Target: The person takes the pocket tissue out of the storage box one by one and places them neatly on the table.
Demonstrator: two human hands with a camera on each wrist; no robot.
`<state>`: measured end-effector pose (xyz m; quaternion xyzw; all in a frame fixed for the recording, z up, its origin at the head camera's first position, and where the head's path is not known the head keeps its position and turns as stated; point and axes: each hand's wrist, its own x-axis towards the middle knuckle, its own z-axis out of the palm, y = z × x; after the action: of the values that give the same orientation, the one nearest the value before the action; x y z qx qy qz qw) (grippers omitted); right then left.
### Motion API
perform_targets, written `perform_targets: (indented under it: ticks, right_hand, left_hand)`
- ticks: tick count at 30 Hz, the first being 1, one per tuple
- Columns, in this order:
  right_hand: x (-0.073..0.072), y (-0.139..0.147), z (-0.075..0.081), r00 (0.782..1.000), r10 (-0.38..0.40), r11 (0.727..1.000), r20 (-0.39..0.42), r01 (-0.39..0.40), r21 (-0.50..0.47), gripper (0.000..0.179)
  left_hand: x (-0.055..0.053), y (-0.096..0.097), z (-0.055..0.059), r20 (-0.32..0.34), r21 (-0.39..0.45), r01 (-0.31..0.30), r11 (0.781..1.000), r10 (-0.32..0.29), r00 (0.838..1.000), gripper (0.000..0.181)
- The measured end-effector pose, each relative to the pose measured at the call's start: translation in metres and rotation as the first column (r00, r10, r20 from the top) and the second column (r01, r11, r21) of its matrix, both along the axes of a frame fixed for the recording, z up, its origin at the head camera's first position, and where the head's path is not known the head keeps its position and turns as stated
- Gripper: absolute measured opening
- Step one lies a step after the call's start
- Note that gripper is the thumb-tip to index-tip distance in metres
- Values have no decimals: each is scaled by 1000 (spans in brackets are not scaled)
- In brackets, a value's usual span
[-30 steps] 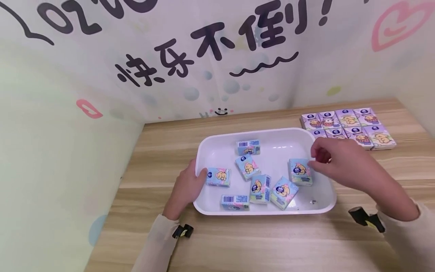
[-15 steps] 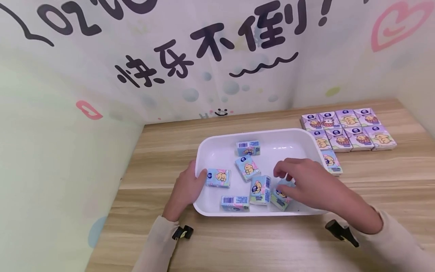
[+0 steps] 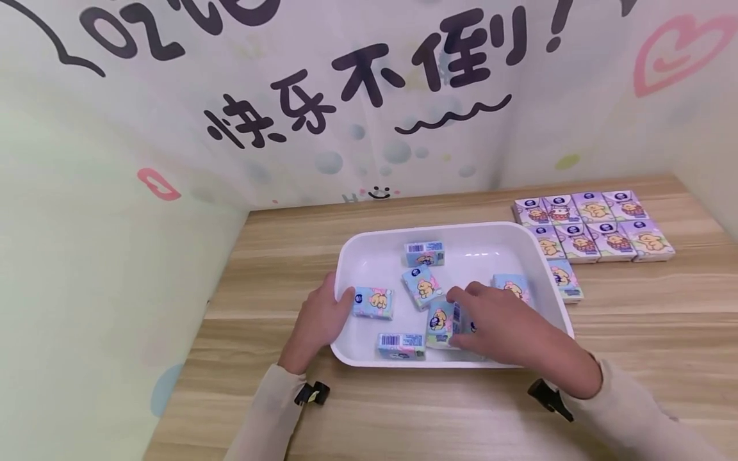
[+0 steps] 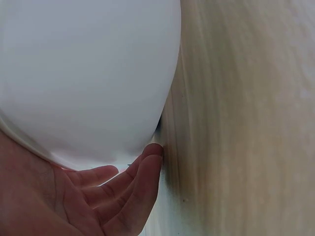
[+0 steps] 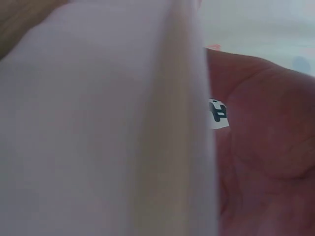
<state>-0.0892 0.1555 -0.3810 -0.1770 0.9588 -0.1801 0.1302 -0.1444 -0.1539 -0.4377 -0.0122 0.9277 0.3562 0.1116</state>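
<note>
My left hand [image 3: 319, 314] holds the left end of a white tray [image 3: 369, 240], its thumb over the rim and its fingers outside. In the left wrist view, those fingers [image 4: 140, 189] lie against the tray's outer wall. Over the tray's front right reaches my right hand [image 3: 504, 323], thumb and fingers apart around the right side of a blue tissue pack [image 3: 439, 323]; a firm grip is not visible. Another pack is mostly hidden beneath that hand. A further tissue pack [image 3: 510, 283] lies behind it. The right wrist view shows my palm [image 5: 270, 142] behind a blurred pale edge.
Other blue packs, such as a tissue pack [image 3: 373, 302] at the left, lie scattered in the tray. Purple tissue packs [image 3: 596, 224] stand in two rows at the back right, with a blue pack [image 3: 565, 280] in front. A printed wall covering [image 3: 300, 166] borders the wooden table [image 3: 288, 256].
My right hand has moved left from the tray's right end, across one pack, to the pack near the middle. My left hand stays on the rim. The head view has shifted slightly.
</note>
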Motion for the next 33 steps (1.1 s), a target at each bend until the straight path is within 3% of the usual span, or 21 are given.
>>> perform_targets:
  ticks: [10,16,23,33]
  right_hand:
    - [-4,-9,-14,997,-14,1000,-80,13,-15,52]
    - [-6,-10,-13,998,-34,990,-60,26,-138,44]
    - [-13,6,1,998,-49,952,-26,39,-303,54]
    - [-28,60,22,992,-108,876,63,125,-466,56]
  left_hand:
    - [-1,1,2,-11,-13,7,1000,-7,1000,60]
    - [-2,1,2,-13,-8,8,1000,-8,1000,61]
    - [-2,1,2,-20,-5,8,1000,-8,1000,61]
    - [1,0,-1,-14,8,0,1000,0,1000,60]
